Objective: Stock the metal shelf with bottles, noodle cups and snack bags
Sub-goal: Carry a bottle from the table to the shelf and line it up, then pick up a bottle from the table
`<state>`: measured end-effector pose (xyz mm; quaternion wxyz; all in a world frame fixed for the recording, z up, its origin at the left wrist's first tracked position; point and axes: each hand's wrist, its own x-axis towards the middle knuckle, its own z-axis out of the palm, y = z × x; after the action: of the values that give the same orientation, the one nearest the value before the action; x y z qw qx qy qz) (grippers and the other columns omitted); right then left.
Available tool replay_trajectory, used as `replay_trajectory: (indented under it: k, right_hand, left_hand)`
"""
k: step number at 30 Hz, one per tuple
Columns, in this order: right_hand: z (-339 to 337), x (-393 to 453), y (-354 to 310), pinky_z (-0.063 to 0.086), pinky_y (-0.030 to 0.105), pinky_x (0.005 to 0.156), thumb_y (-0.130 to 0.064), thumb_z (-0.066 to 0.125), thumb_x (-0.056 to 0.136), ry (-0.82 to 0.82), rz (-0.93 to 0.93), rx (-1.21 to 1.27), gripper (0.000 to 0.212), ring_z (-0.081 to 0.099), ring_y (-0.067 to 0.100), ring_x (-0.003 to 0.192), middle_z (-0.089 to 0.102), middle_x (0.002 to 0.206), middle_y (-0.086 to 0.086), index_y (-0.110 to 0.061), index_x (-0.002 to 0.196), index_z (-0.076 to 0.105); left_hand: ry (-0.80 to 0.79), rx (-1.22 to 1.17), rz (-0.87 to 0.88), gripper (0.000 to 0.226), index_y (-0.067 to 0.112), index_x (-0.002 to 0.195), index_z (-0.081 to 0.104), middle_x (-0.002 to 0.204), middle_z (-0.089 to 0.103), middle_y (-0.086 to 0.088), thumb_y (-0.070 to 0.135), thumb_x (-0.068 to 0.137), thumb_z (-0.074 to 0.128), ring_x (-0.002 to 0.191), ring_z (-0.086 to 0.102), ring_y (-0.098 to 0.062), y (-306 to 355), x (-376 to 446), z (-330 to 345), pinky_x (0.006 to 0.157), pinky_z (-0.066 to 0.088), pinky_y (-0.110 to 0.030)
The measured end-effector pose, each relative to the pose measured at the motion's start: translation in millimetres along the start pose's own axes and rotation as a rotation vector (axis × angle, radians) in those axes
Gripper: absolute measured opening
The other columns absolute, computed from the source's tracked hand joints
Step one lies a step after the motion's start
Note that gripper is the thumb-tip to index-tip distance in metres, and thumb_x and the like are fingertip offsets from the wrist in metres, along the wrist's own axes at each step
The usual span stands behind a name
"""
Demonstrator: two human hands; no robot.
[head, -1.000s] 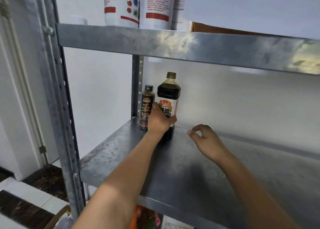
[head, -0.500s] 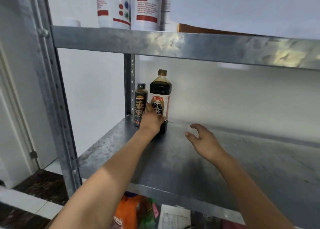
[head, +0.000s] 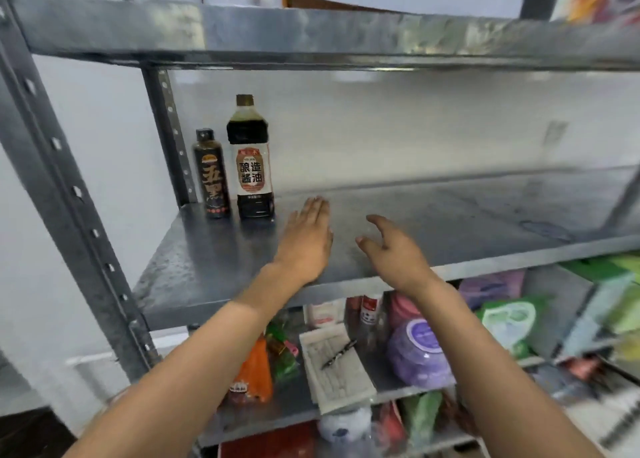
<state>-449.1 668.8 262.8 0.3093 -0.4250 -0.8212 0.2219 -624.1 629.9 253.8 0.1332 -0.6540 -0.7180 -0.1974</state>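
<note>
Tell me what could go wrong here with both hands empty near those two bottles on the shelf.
1. The left hand is open close beside the tall soy sauce bottle; a careless sweep could topple it into the slim dark bottle.
2. Both bottles stand in the shelf back corner, so later stock may knock them.

Plain white wall (head: 415,125) behind rack, lit softly and evenly; same white wall at left; dark floor patch (head: 31,433) at bottom left corner; pale baseboard strip (head: 90,357) low on left wall.
</note>
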Motion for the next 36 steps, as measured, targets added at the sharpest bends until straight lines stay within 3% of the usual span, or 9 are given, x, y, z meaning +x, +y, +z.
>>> replay_trajectory:
  k: [4, 9, 14, 17, 20, 26, 30, 34, 36]
  right_hand:
    - [-12.1, -70.8, 16.2, 0.04, 0.046, 0.105, -0.039, 0.054, 0.088, 0.153, 0.115, -0.081, 0.057, 0.053, 0.033, 0.124, 0.06, 0.132, 0.016, -0.014, 0.14, 0.05]
    - [-42.4, -165.3, 35.5, 0.037, 0.042, 0.109, -0.032, 0.059, 0.094, 0.304, 0.279, -0.13, 0.053, 0.05, 0.031, 0.128, 0.055, 0.139, 0.015, -0.007, 0.14, 0.049]
    - [-74.3, -271.4, 50.4, 0.04, 0.044, 0.106, -0.036, 0.055, 0.097, 0.432, 0.453, -0.123, 0.051, 0.05, 0.021, 0.125, 0.053, 0.141, 0.005, -0.016, 0.143, 0.046]
    - [-96.9, -340.9, 56.1, 0.035, 0.032, 0.109, -0.032, 0.054, 0.098, 0.535, 0.535, -0.134, 0.048, 0.045, 0.016, 0.13, 0.052, 0.142, -0.001, -0.017, 0.143, 0.047]
    - [-120.7, -414.4, 58.5, 0.028, 0.019, 0.103, -0.032, 0.053, 0.1, 0.647, 0.629, -0.139, 0.047, 0.041, 0.005, 0.127, 0.048, 0.14, -0.01, -0.019, 0.144, 0.045]
    - [-162.7, -567.2, 61.7, 0.027, 0.027, 0.115, -0.039, 0.052, 0.099, 0.834, 0.814, -0.155, 0.049, 0.035, 0.007, 0.139, 0.042, 0.15, -0.01, -0.024, 0.145, 0.043]
    - [-178.0, -672.6, 45.6, 0.027, 0.021, 0.109, -0.037, 0.053, 0.099, 1.01, 0.943, -0.126, 0.044, 0.036, 0.0, 0.134, 0.045, 0.144, -0.016, -0.027, 0.141, 0.046]
    - [-174.6, -782.0, 29.2, 0.039, 0.026, 0.106, -0.036, 0.054, 0.097, 1.189, 1.068, -0.113, 0.038, 0.045, 0.001, 0.125, 0.049, 0.133, -0.019, -0.028, 0.134, 0.052]
    - [-170.4, -830.2, 20.0, 0.043, 0.016, 0.094, -0.03, 0.056, 0.097, 1.27, 1.104, -0.119, 0.027, 0.053, -0.003, 0.113, 0.056, 0.121, -0.016, -0.029, 0.123, 0.056]
  left_hand:
    - [-0.039, -0.132, 0.142, 0.057, 0.009, 0.155, 0.006, 0.164, 0.001, -0.007, 0.027, 0.106, 0.027, 0.151, 0.001, -0.019, 51.7, -34.2, 11.5, 0.12, 0.002, -0.034]
    - [-0.064, -0.162, 0.424, 0.059, 0.006, 0.155, 0.005, 0.164, 0.001, -0.009, 0.025, 0.105, 0.029, 0.151, 0.002, -0.021, 130.2, -76.1, 24.8, 0.12, 0.002, -0.035]
    - [-0.165, -0.289, 0.626, 0.057, 0.007, 0.155, 0.003, 0.164, -0.001, -0.009, 0.026, 0.106, 0.023, 0.151, -0.004, -0.019, 217.4, -122.9, 31.8, 0.122, 0.002, -0.036]
    - [-0.245, -0.373, 0.705, 0.059, 0.008, 0.155, 0.0, 0.164, -0.003, -0.007, 0.026, 0.105, 0.025, 0.151, -0.005, -0.018, 273.2, -160.2, 26.3, 0.123, 0.003, -0.038]
    - [-0.263, -0.424, 0.779, 0.061, 0.009, 0.155, -0.003, 0.164, -0.006, -0.006, 0.022, 0.105, 0.028, 0.151, -0.006, -0.018, 328.8, -204.2, 24.2, 0.123, 0.002, -0.038]
    - [-0.326, -0.576, 1.0, 0.058, 0.011, 0.156, 0.0, 0.164, -0.002, -0.003, 0.022, 0.106, 0.026, 0.151, -0.004, -0.016, 443.4, -312.5, 11.0, 0.12, -0.002, -0.032]
    - [-0.384, -0.663, 1.149, 0.058, 0.012, 0.155, -0.005, 0.164, -0.006, -0.002, 0.023, 0.106, 0.023, 0.15, -0.007, -0.014, 513.0, -397.7, -5.5, 0.117, -0.007, -0.026]
    - [-0.492, -0.774, 1.295, 0.058, 0.011, 0.156, 0.0, 0.164, -0.002, -0.004, 0.02, 0.106, 0.027, 0.151, -0.003, -0.016, 569.2, -493.7, -33.0, 0.117, -0.004, -0.024]
    - [-0.563, -0.808, 1.349, 0.058, 0.011, 0.156, 0.001, 0.164, 0.001, -0.006, 0.019, 0.106, 0.029, 0.151, -0.002, -0.017, 589.5, -537.3, -45.7, 0.121, 0.001, -0.028]
